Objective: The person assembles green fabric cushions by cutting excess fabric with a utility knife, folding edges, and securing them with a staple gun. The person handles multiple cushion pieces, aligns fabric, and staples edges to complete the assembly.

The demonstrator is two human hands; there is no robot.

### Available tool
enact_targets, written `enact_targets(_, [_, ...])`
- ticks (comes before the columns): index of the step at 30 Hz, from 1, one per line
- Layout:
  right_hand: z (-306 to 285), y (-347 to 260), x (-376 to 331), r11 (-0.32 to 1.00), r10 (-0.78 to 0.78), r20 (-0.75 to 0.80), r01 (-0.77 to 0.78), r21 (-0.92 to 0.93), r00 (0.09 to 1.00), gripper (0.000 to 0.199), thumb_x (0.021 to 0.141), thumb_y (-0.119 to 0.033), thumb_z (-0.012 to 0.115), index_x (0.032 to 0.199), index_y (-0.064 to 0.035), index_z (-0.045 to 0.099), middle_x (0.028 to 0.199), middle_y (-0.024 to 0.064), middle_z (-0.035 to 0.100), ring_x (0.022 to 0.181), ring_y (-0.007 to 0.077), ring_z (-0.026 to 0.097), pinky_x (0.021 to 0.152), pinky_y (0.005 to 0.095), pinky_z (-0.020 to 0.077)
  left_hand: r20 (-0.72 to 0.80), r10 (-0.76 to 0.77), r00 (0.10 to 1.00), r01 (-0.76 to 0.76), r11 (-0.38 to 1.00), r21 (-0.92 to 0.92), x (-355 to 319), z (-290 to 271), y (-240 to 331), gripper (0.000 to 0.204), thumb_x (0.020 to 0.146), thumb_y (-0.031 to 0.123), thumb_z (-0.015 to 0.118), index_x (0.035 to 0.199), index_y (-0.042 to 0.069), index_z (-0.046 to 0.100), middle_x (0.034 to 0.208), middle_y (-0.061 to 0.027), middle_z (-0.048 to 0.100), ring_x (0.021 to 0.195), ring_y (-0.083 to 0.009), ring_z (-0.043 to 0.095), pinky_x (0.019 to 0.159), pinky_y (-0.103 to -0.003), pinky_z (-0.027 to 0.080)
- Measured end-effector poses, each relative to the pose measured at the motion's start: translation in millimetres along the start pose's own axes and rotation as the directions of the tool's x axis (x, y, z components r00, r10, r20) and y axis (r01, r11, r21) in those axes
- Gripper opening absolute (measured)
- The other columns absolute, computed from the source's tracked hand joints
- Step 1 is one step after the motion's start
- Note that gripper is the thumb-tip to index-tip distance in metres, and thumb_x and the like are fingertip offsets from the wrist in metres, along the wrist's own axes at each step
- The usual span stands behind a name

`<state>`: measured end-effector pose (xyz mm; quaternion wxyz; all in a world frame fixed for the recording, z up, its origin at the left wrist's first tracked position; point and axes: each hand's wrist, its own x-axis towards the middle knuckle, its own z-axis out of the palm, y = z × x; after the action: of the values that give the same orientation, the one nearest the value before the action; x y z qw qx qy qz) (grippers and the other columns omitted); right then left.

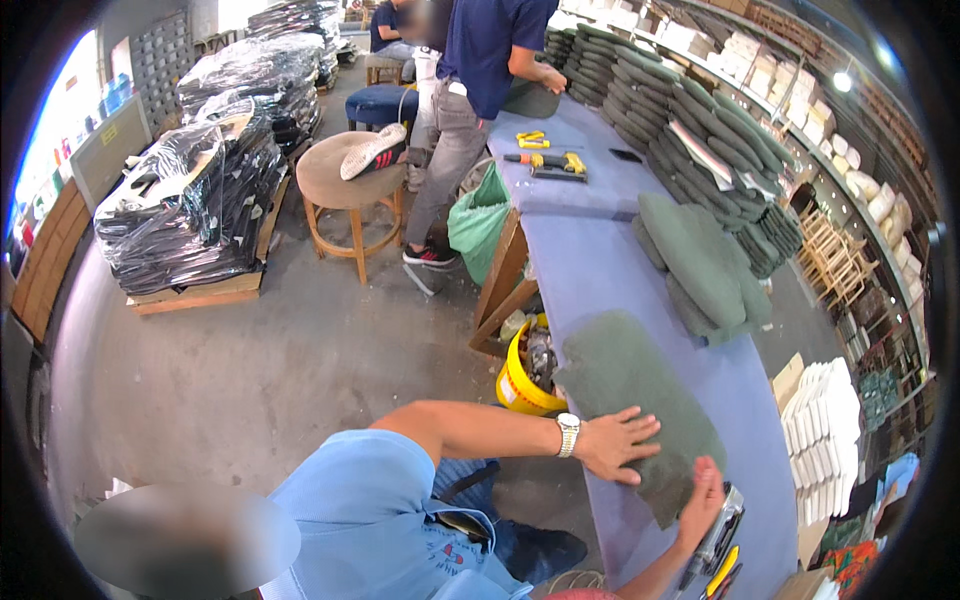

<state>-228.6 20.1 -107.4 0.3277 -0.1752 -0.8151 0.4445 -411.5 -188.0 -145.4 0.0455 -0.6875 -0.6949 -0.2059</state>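
A dark green, fabric-covered seat pad (625, 365) lies on the blue-covered workbench (580, 260). My left hand (618, 446), with a watch (568, 434) at the wrist, rests flat on the pad with its fingers spread. At the pad's near right edge is my right hand (704, 503), seen side-on with its fingers extended against the edge. A grey staple gun (722, 525) lies just right of that hand. Below it is a yellow-handled hand tool (722, 572), partly cut off by the picture's rim.
Stacked green pads (700, 260) stand along the bench. Farther off lie a yellow drill (560, 165) and a phone (626, 156). A yellow bucket (518, 380) stands beside the bench. A co-worker (490, 60) stands beyond, near a round stool (350, 185). White pads (822, 430) are piled at right.
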Motion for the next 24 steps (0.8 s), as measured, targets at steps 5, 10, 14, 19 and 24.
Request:
enact_targets(5, [-51, -2, -49, 0.980, 0.164, -0.211, -0.183, -0.076, 0.964, 0.041, 0.108, -0.031, 0.050, 0.131, 0.0005, 0.064, 0.118, 0.0119, 0.071, 0.097, 0.0180, 0.067, 0.086, 0.0311, 0.0519, 0.110, 0.498, 0.860, -0.096, 0.371, -0.924, -25, -100, 66, 0.058, 0.098, 0.047, 0.063, 0.131, 0.000, 0.063, 0.126, -0.0191, 0.068, 0.112, -0.0341, 0.066, 0.100, -0.047, 0.049])
enact_targets(10, [-55, 46, -94, 0.957, 0.273, -0.291, -0.290, -0.016, 0.917, 0.038, 0.108, -0.030, 0.051, 0.129, -0.0017, 0.066, 0.116, 0.0087, 0.071, 0.094, 0.0156, 0.066, 0.083, 0.0296, 0.0519, -0.382, 0.553, 0.740, -0.509, 0.090, -0.856, -93, -230, 104, 0.036, 0.091, 0.037, 0.078, 0.107, 0.005, 0.076, 0.103, -0.0107, 0.073, 0.090, -0.0286, 0.069, 0.088, -0.043, 0.051])
enact_targets(14, [-52, 78, -115, 0.956, 0.239, -0.404, -0.286, -0.059, 0.883, 0.034, 0.107, -0.022, 0.052, 0.124, 0.0047, 0.065, 0.118, 0.0157, 0.071, 0.103, 0.0229, 0.069, 0.090, 0.0346, 0.0566, -0.694, 0.326, 0.642, -0.766, 0.253, -0.591, -94, -286, 106, 0.026, 0.095, 0.039, 0.070, 0.102, 0.015, 0.078, 0.096, -0.0114, 0.072, 0.087, -0.0265, 0.067, 0.092, -0.049, 0.049])
enact_targets(19, [-42, 91, -120, 0.958, 0.136, -0.419, -0.227, -0.175, 0.898, 0.032, 0.107, -0.022, 0.053, 0.120, 0.0036, 0.067, 0.112, 0.0108, 0.071, 0.098, 0.0188, 0.067, 0.087, 0.0310, 0.0547, -0.702, 0.272, 0.658, -0.753, 0.264, -0.603, -92, -284, 125, 0.020, 0.095, 0.038, 0.069, 0.096, 0.021, 0.079, 0.087, -0.0097, 0.068, 0.079, -0.0228, 0.062, 0.092, -0.051, 0.046])
enact_targets(24, [-47, 101, -119, 0.958, 0.143, -0.417, -0.231, -0.168, 0.897, 0.031, 0.107, -0.022, 0.054, 0.118, 0.0037, 0.068, 0.109, 0.0110, 0.072, 0.097, 0.0182, 0.067, 0.088, 0.0308, 0.0550, -0.645, 0.339, 0.685, -0.725, 0.229, -0.650, -89, -281, 121, 0.023, 0.096, 0.041, 0.069, 0.113, 0.026, 0.077, 0.096, -0.0088, 0.065, 0.083, -0.0235, 0.061, 0.095, -0.050, 0.044])
